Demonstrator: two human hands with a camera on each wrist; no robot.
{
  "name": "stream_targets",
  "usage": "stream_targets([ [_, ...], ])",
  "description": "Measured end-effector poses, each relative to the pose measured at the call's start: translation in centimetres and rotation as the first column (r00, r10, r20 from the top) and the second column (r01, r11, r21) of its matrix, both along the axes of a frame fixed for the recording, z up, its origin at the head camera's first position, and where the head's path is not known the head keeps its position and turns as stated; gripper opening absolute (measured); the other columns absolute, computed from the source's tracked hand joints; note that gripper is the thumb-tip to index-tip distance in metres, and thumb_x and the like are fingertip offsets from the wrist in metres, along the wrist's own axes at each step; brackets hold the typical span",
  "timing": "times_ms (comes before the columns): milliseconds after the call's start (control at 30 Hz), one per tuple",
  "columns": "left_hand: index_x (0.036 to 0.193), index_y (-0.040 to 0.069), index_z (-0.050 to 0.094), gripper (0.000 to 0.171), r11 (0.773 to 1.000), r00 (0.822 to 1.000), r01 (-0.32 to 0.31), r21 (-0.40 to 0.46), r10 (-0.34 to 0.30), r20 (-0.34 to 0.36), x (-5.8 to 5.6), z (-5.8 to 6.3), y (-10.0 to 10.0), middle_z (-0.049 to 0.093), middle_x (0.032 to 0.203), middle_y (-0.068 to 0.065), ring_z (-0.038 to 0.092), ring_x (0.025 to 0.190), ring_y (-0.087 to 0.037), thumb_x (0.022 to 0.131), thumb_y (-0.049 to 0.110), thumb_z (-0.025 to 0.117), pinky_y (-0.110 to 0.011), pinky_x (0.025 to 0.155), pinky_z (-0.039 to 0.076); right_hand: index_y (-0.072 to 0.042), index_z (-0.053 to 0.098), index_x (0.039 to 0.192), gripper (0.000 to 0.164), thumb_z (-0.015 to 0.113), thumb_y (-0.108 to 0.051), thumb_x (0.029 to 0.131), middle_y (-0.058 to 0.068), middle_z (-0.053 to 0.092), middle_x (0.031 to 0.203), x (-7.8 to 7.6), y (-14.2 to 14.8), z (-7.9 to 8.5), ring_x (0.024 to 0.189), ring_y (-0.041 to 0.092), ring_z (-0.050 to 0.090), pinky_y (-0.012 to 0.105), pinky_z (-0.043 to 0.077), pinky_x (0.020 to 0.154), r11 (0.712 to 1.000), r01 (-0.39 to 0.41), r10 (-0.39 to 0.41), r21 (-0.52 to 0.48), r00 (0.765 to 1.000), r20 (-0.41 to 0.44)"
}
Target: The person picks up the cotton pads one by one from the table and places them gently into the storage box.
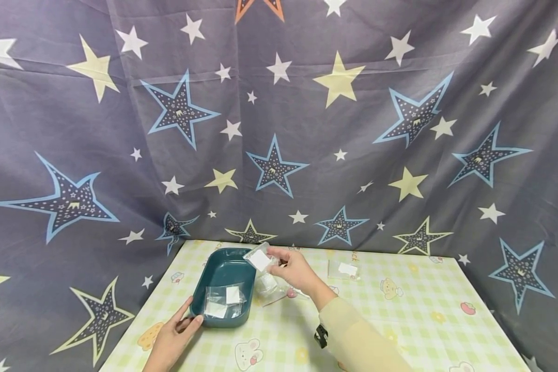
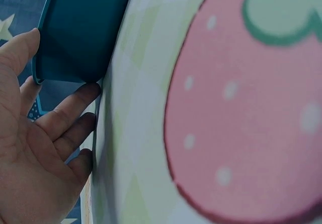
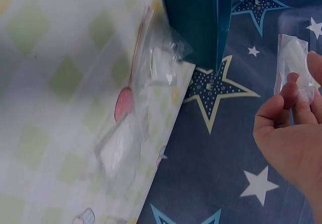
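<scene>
In the head view a dark teal tray (image 1: 230, 323) stands on the left part of the table. My left hand (image 1: 175, 330) rests at its near left corner, thumb and index finger touching the outer walls. In the left wrist view the left hand's fingers (image 2: 70, 108) reach fairly straight to the tray's side. My right hand (image 1: 297, 271) pinches a small clear zip bag (image 1: 259, 258) with a white piece in it, held up over the tray's far right rim. Inside the tray lie clear bags (image 1: 218, 305) with white pieces.
Right of the tray, partly below the right hand, more clear bags (image 1: 268, 285) lie on the checked tablecloth (image 1: 428, 330). Another clear bag (image 1: 344, 269) lies farther right. A starry curtain (image 1: 279, 119) hangs along the table's back edge.
</scene>
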State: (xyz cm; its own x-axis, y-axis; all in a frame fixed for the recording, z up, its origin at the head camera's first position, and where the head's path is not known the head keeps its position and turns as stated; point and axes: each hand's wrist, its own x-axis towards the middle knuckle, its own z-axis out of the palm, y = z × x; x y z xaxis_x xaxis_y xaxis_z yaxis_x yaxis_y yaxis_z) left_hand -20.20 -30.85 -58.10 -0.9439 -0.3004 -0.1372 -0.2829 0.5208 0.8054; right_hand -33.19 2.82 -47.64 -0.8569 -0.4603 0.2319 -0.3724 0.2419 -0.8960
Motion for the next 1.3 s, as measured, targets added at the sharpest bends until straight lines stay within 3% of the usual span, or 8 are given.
stream_targets([
  [333,0.171,0.023,0.032,0.096,1.0,1.0,0.018,-0.007,-0.018,0.013,-0.1,0.0,-0.1,0.062,0.146,-0.032,0.064,0.136,-0.045,0.096,0.073,0.065,-0.064,0.109,0.053,-0.002,0.062,0.149,0.056,0.075,-0.006,0.095,0.016,0.072,0.137,1.0,-2.7,-0.8,0.09,0.01,0.058,0.016,0.052,0.074,0.996,-0.041,0.047,-0.075,0.996,0.078],
  [567,0.171,0.023,0.032,0.095,1.0,1.0,0.016,-0.002,-0.016,0.007,-0.1,-0.2,-0.1,0.068,0.141,-0.029,0.063,0.136,-0.045,0.096,0.072,0.066,-0.066,0.109,0.052,-0.004,0.065,0.148,0.056,0.079,-0.012,0.094,0.013,0.073,0.138,1.8,-4.4,-1.6,0.092,0.007,0.059,0.017,0.051,0.075,0.997,-0.044,0.05,-0.062,0.994,0.1],
  [733,0.171,0.024,0.032,0.095,1.0,1.0,0.016,-0.006,-0.016,0.003,-0.3,-0.3,-0.2,0.067,0.142,-0.03,0.064,0.136,-0.045,0.096,0.072,0.065,-0.065,0.11,0.052,-0.006,0.065,0.148,0.056,0.079,-0.012,0.095,0.013,0.074,0.126,2.5,-5.7,-2.3,0.09,0.008,0.057,0.017,0.047,0.069,0.997,-0.055,0.062,-0.055,0.988,0.141],
  [1000,0.171,0.024,0.031,0.096,1.0,1.0,0.019,-0.013,-0.019,0.004,-0.4,-0.4,-0.2,0.066,0.142,-0.03,0.063,0.136,-0.045,0.096,0.073,0.065,-0.065,0.11,0.052,0.0,0.063,0.148,0.061,0.079,-0.012,0.09,0.015,0.074,0.129,3.6,-7.2,-3.0,0.081,0.004,0.051,0.015,0.044,0.065,0.998,-0.069,0.069,-0.008,0.992,0.106],
  [1133,0.171,0.024,0.031,0.096,1.0,1.0,0.02,-0.016,-0.02,0.001,-0.3,-0.3,-0.2,0.065,0.143,-0.031,0.064,0.136,-0.045,0.096,0.073,0.065,-0.065,0.111,0.052,-0.001,0.065,0.146,0.06,0.08,-0.016,0.09,0.012,0.074,0.136,3.8,-7.7,-3.2,0.085,0.004,0.054,0.016,0.047,0.07,0.998,-0.053,0.049,0.025,0.993,0.11],
  [1300,0.171,0.024,0.031,0.096,1.0,1.0,0.026,-0.017,-0.026,0.002,-0.3,-0.3,-0.1,0.063,0.145,-0.032,0.063,0.137,-0.045,0.096,0.073,0.064,-0.063,0.111,0.053,-0.004,0.063,0.149,0.062,0.081,-0.021,0.092,0.009,0.067,0.151,4.1,-8.0,-3.6,0.106,0.01,0.063,0.019,0.051,0.094,0.997,-0.054,0.046,0.056,0.99,0.136],
])
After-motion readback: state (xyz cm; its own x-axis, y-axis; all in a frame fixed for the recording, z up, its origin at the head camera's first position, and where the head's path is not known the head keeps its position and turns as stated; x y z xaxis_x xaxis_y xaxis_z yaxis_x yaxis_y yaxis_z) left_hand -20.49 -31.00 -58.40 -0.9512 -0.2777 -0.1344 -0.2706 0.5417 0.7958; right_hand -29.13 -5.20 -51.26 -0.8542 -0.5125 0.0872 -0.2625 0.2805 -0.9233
